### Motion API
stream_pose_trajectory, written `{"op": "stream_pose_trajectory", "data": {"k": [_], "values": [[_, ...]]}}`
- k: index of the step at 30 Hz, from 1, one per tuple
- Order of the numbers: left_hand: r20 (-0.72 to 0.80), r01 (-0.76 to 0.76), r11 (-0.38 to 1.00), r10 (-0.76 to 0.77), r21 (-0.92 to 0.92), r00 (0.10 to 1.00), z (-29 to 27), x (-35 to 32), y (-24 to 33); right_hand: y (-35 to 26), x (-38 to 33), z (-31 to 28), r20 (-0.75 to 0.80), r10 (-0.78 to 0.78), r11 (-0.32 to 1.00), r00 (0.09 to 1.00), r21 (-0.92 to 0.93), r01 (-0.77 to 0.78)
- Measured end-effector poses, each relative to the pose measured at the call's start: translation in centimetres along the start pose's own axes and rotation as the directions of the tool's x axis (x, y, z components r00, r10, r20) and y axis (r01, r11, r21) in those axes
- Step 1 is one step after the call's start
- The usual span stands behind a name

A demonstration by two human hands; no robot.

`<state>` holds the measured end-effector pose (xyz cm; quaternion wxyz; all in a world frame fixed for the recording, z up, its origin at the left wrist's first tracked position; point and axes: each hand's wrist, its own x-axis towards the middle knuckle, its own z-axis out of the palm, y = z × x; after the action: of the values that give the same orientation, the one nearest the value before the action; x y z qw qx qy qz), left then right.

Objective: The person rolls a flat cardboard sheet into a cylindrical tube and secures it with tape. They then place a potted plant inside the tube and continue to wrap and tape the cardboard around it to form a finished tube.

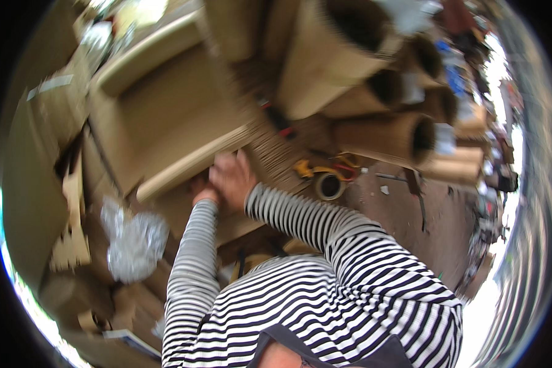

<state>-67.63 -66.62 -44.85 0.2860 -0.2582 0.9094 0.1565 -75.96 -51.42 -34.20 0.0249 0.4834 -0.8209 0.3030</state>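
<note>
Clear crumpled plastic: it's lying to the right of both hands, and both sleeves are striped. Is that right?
Not quite: the head view shows the clear crumpled plastic lying to the left of both the left hand and the right hand. Both sleeves are striped.

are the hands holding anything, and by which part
Cannot tell: the left hand and right hand are together at the near edge of the cardboard tray; blur hides any grip.
</note>
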Motion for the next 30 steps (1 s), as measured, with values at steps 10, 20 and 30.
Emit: {"op": "stream_pose_trajectory", "data": {"k": [10, 20, 30], "values": [[0.162, 0.128, 0.987, -0.143, 0.1, 0.976, -6.3, -4.6, 5.0, -1.5, -21.9, -22.4, 0.847, 0.501, 0.804, 0.177, -0.38, -0.457], [0.006, 0.188, 0.967, -0.192, 0.171, 0.981, -6.0, -6.6, 7.8, 9.2, -38.3, -25.2, 0.684, 0.698, 0.585, 0.21, -0.376, -0.718], [-0.576, -0.032, 0.994, -0.036, -0.107, 0.817, -1.5, -16.1, 11.1, 29.7, -43.8, -33.5, 0.728, 0.685, 0.518, -0.017, -0.504, -0.691]]}}
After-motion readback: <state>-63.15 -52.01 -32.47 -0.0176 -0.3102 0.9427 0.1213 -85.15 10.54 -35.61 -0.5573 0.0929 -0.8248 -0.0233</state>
